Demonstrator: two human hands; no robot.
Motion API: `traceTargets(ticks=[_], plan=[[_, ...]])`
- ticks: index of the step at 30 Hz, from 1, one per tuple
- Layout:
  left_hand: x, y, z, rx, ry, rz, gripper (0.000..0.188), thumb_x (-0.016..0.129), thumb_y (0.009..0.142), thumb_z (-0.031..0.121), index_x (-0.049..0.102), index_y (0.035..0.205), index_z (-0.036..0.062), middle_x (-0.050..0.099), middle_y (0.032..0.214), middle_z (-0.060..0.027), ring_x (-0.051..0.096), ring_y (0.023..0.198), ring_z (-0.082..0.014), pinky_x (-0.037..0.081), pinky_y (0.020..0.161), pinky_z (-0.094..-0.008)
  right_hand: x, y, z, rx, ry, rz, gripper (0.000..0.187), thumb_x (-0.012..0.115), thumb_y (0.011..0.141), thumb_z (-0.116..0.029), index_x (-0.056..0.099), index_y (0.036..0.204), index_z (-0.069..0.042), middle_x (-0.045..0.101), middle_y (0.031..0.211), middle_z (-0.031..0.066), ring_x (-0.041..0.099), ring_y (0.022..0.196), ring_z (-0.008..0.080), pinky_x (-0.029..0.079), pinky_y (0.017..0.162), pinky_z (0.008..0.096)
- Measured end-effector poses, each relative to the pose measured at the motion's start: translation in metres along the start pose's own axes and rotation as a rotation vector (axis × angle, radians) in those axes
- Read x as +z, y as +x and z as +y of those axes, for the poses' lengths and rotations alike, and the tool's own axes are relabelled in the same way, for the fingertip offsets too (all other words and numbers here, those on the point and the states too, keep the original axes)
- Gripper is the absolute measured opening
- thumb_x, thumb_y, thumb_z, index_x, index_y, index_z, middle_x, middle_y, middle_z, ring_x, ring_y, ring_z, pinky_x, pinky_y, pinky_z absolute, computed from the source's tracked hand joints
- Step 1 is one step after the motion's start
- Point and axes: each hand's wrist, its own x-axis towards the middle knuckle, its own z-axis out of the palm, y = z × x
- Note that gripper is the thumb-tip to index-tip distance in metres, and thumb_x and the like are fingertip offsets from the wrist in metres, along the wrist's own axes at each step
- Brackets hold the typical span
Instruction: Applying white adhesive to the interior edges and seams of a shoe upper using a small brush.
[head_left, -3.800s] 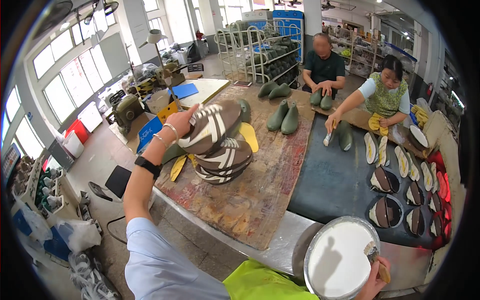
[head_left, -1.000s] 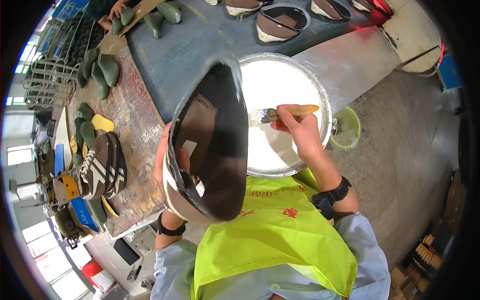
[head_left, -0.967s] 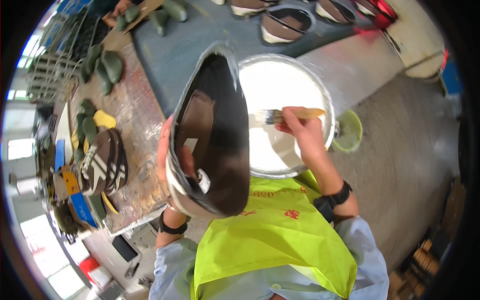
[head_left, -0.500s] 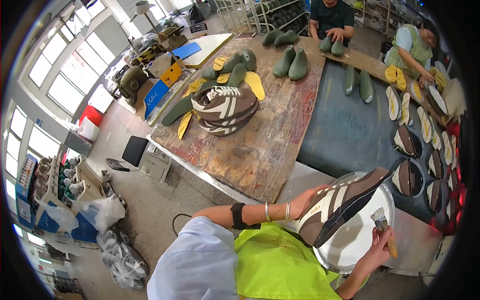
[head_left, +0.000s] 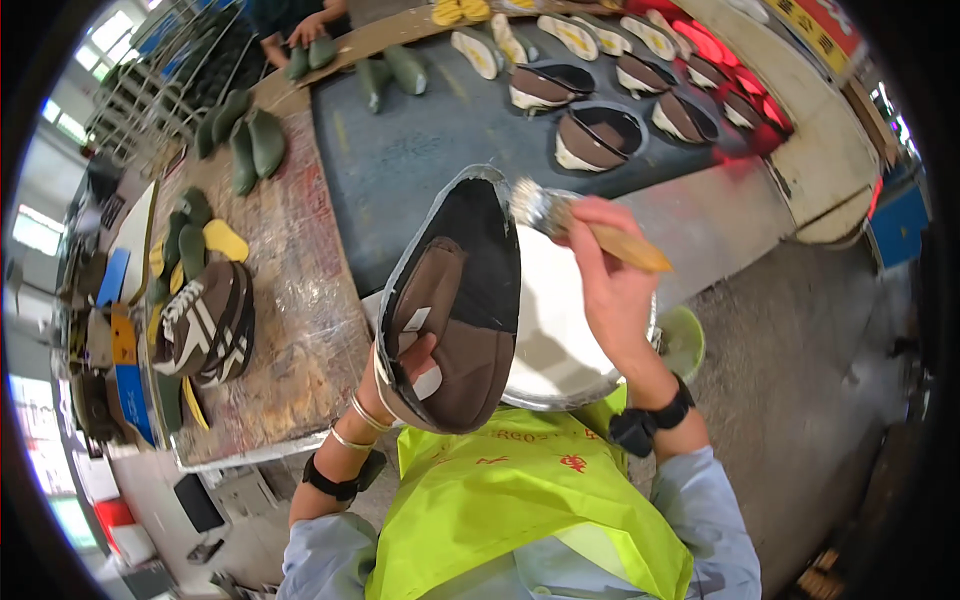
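Observation:
My left hand (head_left: pixel 368 388) grips a brown and cream shoe upper (head_left: pixel 470 300) by its heel end, thumb inside. The upper stands toe up, its open underside and dark lining facing me. In my right hand (head_left: pixel 612 290) is a paintbrush (head_left: pixel 545 210) with a wooden handle. Its pale bristles are close to the upper's right edge near the toe; whether they touch, I cannot tell. Below and behind both hands is a round tub (head_left: pixel 560 403) of white liquid, partly hidden by the upper.
Stacked brown uppers (head_left: pixel 205 325) sit on a worn board (head_left: pixel 300 350) at left, near green shoe lasts (head_left: pixel 258 145). Uppers and pale insoles line the dark belt (head_left: pixel 400 150). A co-worker's hands (head_left: pixel 318 22) hold lasts at the far edge. A light-green bucket (head_left: pixel 683 340) stands right of the tub.
My view has swung right. The upper has turned from side-on to toe up, its underside toward me. The brush has risen from low beside the tub to the upper's toe edge.

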Motion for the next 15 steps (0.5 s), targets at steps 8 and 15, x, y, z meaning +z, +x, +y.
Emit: traceTargets(ticks=[8, 15], plan=[[0.014, 0.002, 0.028, -0.184, -0.153, 0.059, 0.027, 0.061, 0.088, 0.004, 0.057, 0.115, 0.0069, 0.060, 0.100, -0.0022, 0.060, 0.087, -0.0125, 0.053, 0.074, -0.0257, 0.006, -0.033, 0.020, 0.353, 0.055, 0.057, 0.013, 0.058, 0.089, -0.004, 0.058, 0.098, 0.005, 0.061, 0.095, 0.0101, 0.062, 0.079, 0.0137, 0.053, 0.072, 0.0253], [0.024, 0.015, 0.041, -0.069, -0.178, 0.085, 0.036, 0.061, 0.089, 0.009, 0.051, 0.123, 0.0048, 0.061, 0.105, -0.0050, 0.061, 0.093, -0.0153, 0.053, 0.080, -0.0295, -0.010, -0.083, 0.022, 0.601, -0.017, -0.071, 0.019, 0.057, 0.091, -0.010, 0.058, 0.099, 0.007, 0.063, 0.086, 0.0088, 0.065, 0.075, 0.0157, 0.052, 0.068, 0.0253]])
